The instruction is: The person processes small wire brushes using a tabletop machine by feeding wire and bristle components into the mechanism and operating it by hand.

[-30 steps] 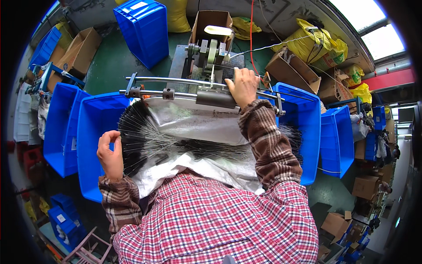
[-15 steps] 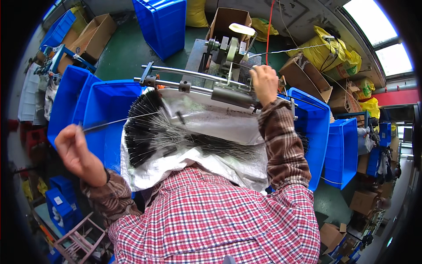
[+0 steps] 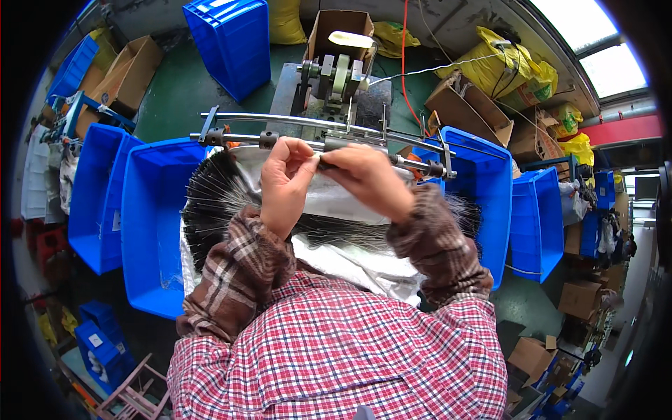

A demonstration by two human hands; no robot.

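My left hand (image 3: 285, 185) and my right hand (image 3: 369, 178) meet in front of the machine's metal rails (image 3: 301, 121). The left thumb and fingertips are pinched together. My right fingers are closed too, slightly blurred, with their tips against the left ones. Something small and dark shows at the fingertips, but I cannot make it out. Below the hands, a large bundle of thin metal rods with black ends (image 3: 210, 203) lies across a white sack (image 3: 350, 269) on my lap. Beyond the rails stands a small grinding machine with a pale green wheel (image 3: 340, 78).
Blue bins stand close on my left (image 3: 157, 210) and right (image 3: 493, 210). A lit lamp (image 3: 351, 39) hangs over the machine. Behind it are a cardboard box (image 3: 329, 33), a tall blue bin (image 3: 234, 52) and yellow sacks (image 3: 483, 59). A red cord (image 3: 404, 63) runs down nearby.
My left hand came from the far left, where it held a thin rod, to the middle. My right hand drew back from beside the wheel toward it. The view shifted slightly.
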